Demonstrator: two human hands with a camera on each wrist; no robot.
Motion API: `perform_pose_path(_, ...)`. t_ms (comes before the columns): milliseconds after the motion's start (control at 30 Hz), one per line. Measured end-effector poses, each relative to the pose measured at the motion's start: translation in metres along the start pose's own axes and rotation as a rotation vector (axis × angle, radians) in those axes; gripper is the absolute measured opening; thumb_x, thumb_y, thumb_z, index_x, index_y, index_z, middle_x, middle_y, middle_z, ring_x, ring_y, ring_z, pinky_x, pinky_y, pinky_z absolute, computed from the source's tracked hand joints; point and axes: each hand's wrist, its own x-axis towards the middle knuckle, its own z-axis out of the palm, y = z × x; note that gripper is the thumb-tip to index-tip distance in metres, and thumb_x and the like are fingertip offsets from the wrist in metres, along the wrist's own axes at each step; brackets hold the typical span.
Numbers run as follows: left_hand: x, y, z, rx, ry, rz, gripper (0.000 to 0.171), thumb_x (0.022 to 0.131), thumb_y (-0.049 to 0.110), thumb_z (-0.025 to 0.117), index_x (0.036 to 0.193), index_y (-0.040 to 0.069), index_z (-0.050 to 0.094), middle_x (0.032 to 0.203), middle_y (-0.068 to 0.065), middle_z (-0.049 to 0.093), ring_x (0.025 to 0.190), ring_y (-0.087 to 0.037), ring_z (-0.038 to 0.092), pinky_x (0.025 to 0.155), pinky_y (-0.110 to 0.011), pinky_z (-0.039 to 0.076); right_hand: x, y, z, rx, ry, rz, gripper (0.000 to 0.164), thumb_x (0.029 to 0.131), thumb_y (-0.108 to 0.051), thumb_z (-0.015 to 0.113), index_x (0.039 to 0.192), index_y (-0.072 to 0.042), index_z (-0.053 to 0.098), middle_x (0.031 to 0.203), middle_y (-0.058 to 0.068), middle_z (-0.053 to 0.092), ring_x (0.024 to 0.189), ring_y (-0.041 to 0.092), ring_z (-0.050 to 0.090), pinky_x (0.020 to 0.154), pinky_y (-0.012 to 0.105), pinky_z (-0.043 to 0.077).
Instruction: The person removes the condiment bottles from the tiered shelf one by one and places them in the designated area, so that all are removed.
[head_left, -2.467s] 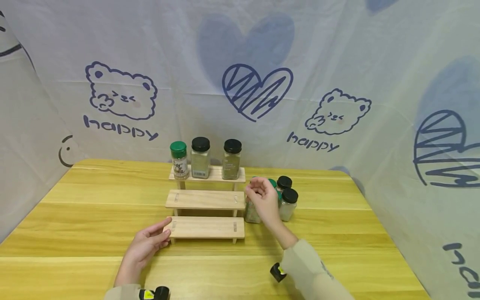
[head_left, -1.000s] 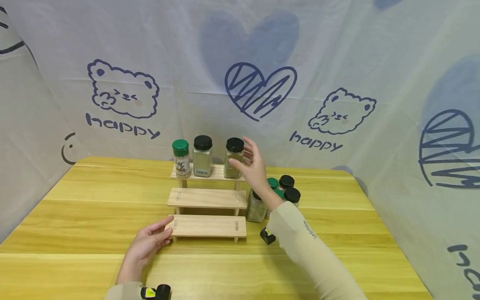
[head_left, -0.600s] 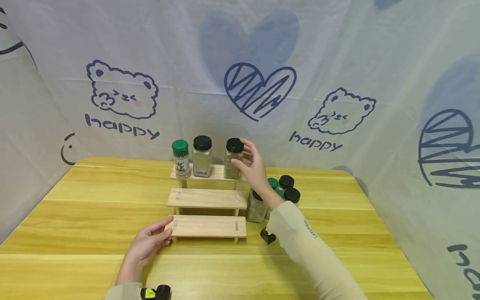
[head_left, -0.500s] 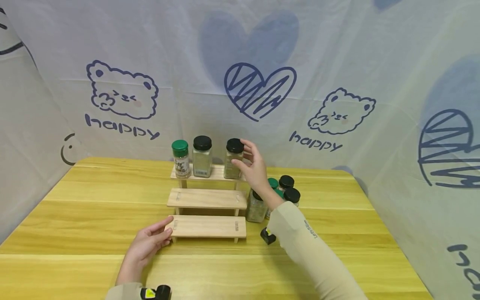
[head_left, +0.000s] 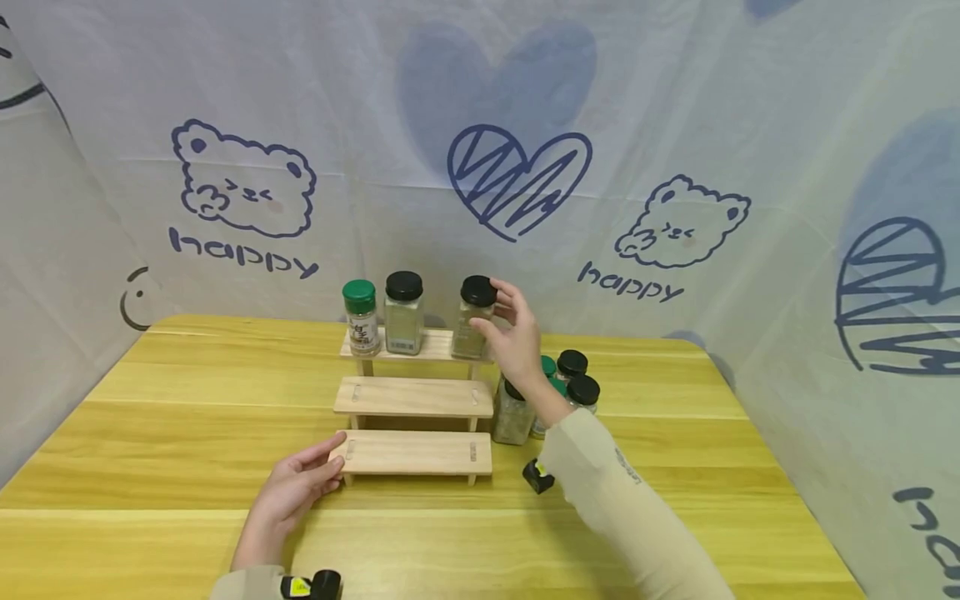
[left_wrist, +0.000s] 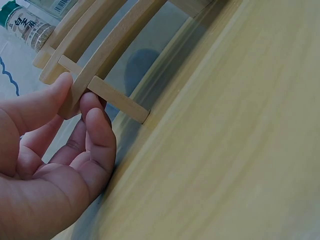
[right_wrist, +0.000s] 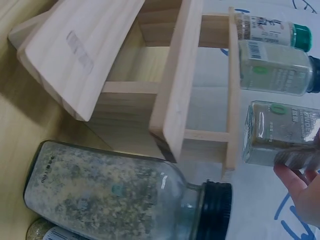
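Note:
A three-step wooden rack (head_left: 412, 396) stands on the table. My left hand (head_left: 288, 487) pinches the left end of its lowest step, thumb (left_wrist: 55, 97) above and fingers curled beneath. At the right end of the top step, my right hand (head_left: 517, 346) grips a square glass spice jar (head_left: 467, 337) with a black lid, thumb in front and fingers at its right side. Seen from the right wrist, this jar (right_wrist: 280, 132) is upright along the rack's top step. Left of it on that step are another black-lidded jar (head_left: 404, 321) and a green-capped shaker (head_left: 362, 327).
Just right of the rack, a black-lidded jar (head_left: 512, 419) of speckled contents stands on the wooden table (head_left: 187, 417), partly behind my right wrist. Several more green- and black-lidded jars (head_left: 582, 390) cluster behind it. A printed cloth (head_left: 360, 100) hangs behind the table.
My right hand has moved from the jars beside the rack up to the top step's right-hand jar and gripped it. That jar has just shifted slightly right. My left hand stays put.

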Motion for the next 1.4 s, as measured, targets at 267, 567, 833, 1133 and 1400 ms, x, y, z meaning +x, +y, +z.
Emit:
perform_pose_path(267,-0.002,0.0,0.001,-0.004,-0.009,-0.001,0.05,0.086,0.001,0.056,0.13,-0.009,0.033,0.14,-0.015,0.024,0.075,-0.004,0.053,0.068,-0.022,0.049,-0.007,-0.03,-0.008,0.033,0.019,-0.005,0.049,0.075,0.013,0.062,0.121,0.013,0.043,0.107,0.029,0.052,0.092,0.04,0.051,0.071,0.045,0.05)
perform_pose_path(567,-0.002,0.001,0.001,-0.022,0.006,-0.007,0.048,0.086,0.0,0.057,0.128,-0.009,0.036,0.14,-0.015,0.026,0.075,-0.005,0.053,0.068,-0.022,0.049,-0.016,-0.04,-0.017,0.016,-0.005,-0.017,0.049,0.076,0.011,0.063,0.122,0.011,0.044,0.106,0.029,0.052,0.091,0.04,0.052,0.07,0.049,0.049)
perform_pose_path(833,-0.001,0.001,0.001,-0.029,0.005,0.003,0.048,0.085,-0.002,0.056,0.128,-0.01,0.034,0.141,-0.018,0.022,0.074,-0.004,0.052,0.068,-0.021,0.049,-0.022,-0.02,-0.023,0.015,-0.004,-0.02,0.052,0.075,0.006,0.066,0.124,0.004,0.047,0.108,0.022,0.055,0.09,0.032,0.055,0.064,0.02,0.05)
perform_pose_path(1133,0.0,-0.001,0.0,-0.019,-0.002,0.005,0.048,0.086,-0.001,0.055,0.129,-0.009,0.034,0.142,-0.018,0.02,0.075,-0.004,0.053,0.069,-0.022,0.049,-0.036,-0.025,-0.03,0.017,-0.022,-0.007,0.052,0.075,0.007,0.066,0.124,0.003,0.047,0.108,0.021,0.056,0.089,0.027,0.055,0.063,0.024,0.051)
perform_pose_path(1400,0.001,-0.001,0.0,-0.024,-0.003,0.004,0.049,0.086,-0.001,0.055,0.129,-0.009,0.032,0.142,-0.018,0.021,0.075,-0.005,0.053,0.07,-0.022,0.049,-0.049,-0.029,-0.038,-0.003,-0.01,0.031,0.052,0.074,0.007,0.067,0.122,0.003,0.048,0.106,0.021,0.056,0.089,0.027,0.055,0.062,0.022,0.049)
